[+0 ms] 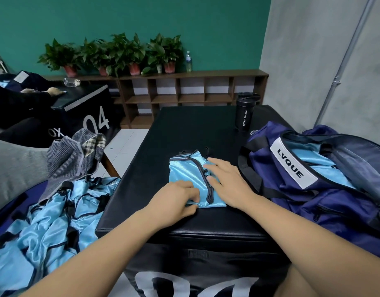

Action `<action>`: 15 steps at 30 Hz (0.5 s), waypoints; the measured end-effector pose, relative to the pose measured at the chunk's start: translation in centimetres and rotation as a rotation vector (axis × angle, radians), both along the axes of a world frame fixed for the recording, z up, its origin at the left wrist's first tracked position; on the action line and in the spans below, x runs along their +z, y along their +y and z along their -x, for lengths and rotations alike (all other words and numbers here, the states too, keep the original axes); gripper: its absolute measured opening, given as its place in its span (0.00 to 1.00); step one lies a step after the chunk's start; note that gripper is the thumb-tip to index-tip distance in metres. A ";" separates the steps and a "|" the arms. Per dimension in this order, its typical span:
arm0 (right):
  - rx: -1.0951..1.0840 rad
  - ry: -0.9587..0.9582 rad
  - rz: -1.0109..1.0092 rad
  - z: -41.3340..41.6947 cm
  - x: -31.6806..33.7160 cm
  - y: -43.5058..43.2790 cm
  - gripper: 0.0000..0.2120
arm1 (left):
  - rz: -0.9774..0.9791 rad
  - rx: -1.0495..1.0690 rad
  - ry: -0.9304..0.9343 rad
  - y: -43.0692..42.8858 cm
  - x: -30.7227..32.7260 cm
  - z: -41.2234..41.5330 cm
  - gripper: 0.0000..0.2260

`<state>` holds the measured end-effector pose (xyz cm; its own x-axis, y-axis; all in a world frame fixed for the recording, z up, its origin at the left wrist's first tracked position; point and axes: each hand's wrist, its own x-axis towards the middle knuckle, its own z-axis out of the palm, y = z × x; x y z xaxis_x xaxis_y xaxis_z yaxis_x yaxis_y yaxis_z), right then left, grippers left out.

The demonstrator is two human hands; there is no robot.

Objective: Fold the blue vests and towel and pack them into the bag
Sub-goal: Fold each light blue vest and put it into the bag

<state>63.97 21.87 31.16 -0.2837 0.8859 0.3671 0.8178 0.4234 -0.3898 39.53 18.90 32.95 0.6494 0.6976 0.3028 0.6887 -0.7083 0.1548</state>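
A folded light-blue vest (184, 168) with dark trim lies on the black padded box (195, 129). My left hand (176, 198) grips its near edge, fingers curled over the cloth and thumb under the fold. My right hand (227, 181) lies flat on the vest's right side, fingers straight. To the right stands the open navy bag (302, 200) marked LVQUE, with blue vests (319, 166) inside. A heap of unfolded blue vests (56, 221) lies at the lower left. The grey striped towel (71, 157) sits crumpled behind that heap.
A black sport bottle (244, 112) stands on the box's far right. Another black box (86, 108) is at the left, where another person's hand (54, 91) rests. A wooden shelf (184, 91) with potted plants (120, 54) lines the green wall.
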 end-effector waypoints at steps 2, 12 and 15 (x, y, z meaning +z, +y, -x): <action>0.090 -0.037 -0.028 0.6 0.6 -1.0 0.15 | -0.013 0.003 -0.020 0.0 -0.1 -0.1 0.03; 0.227 -0.219 -0.014 -0.2 1.7 -3.6 0.12 | 0.234 0.045 -0.190 -0.1 1.4 1.1 0.08; 0.170 -0.107 0.020 -0.4 1.5 -3.5 0.12 | 0.306 0.044 -0.262 -0.4 1.9 1.3 0.08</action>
